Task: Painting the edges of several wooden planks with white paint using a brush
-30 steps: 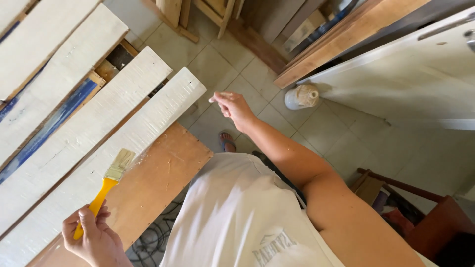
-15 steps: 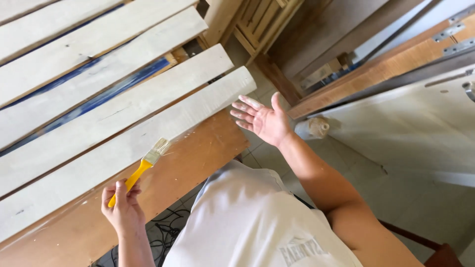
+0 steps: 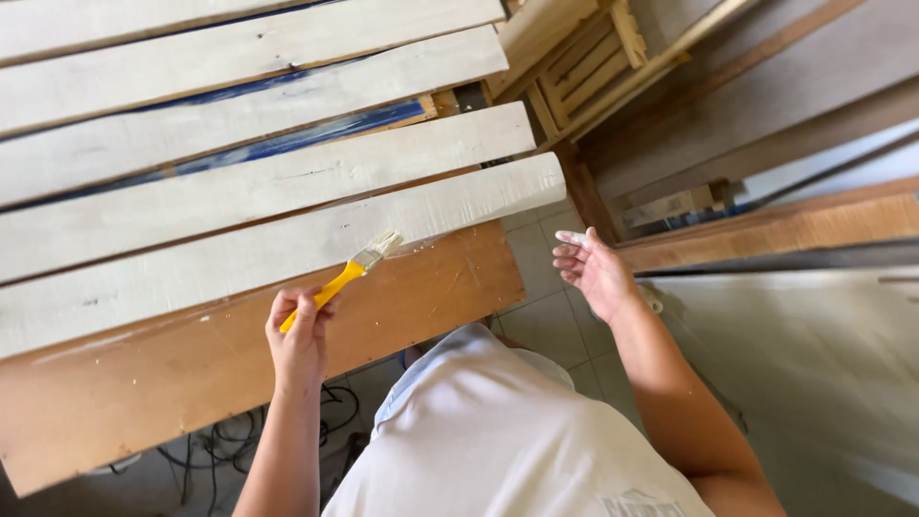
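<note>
now left hand (image 3: 299, 337) grips yellow brush (image 3: 343, 276) on whitewashed plank (image 3: 287, 244) — right hand (image 3: 595, 270) open.

1. The left hand (image 3: 299, 337) is raised on an extended forearm, its fingers closed in a grip.
2. The right hand (image 3: 595, 271) hangs open, palm up, fingers spread, with the elbow bent.

Five pale planks (image 3: 258, 182), one paintbrush (image 3: 349, 273), two hands (image 3: 299, 335).
</note>
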